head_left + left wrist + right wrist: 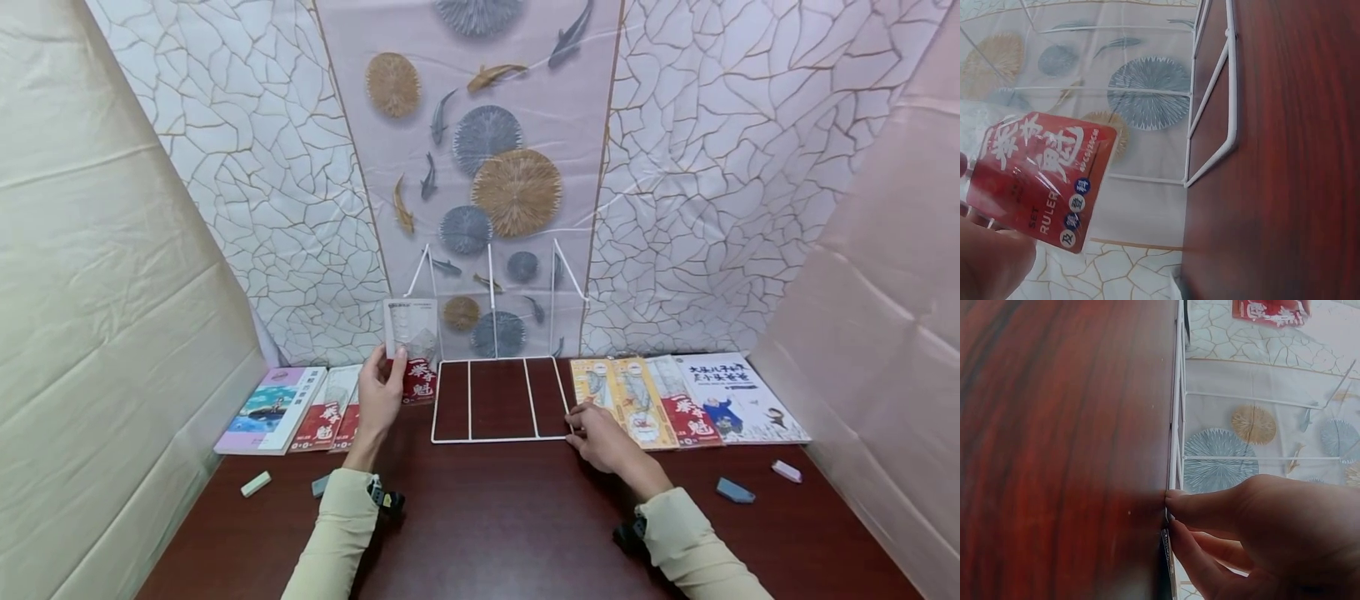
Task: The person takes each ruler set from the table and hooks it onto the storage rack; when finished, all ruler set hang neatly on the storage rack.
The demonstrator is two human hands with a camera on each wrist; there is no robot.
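A: Which step is in hand?
B: A ruler set packet (411, 343) is held upright, pinched in the left hand (379, 398), at ten o'clock of the white wire rack (497, 398) on the counter (510, 517). The rack's front right corner is pinched by the right hand (604, 440).
A: What is called for next?
B: Probably, the packet is to be aligned with the leftmost slot while the rack is steadied.

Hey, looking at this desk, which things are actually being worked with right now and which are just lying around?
In use:
- left hand gripping a red-and-clear packaged ruler set, held upright
- right hand touching the white wire rack at its front right corner

Lying about:
- books and ruler packs left of the rack
- books and ruler packs right of it
- small erasers on the dark wooden table
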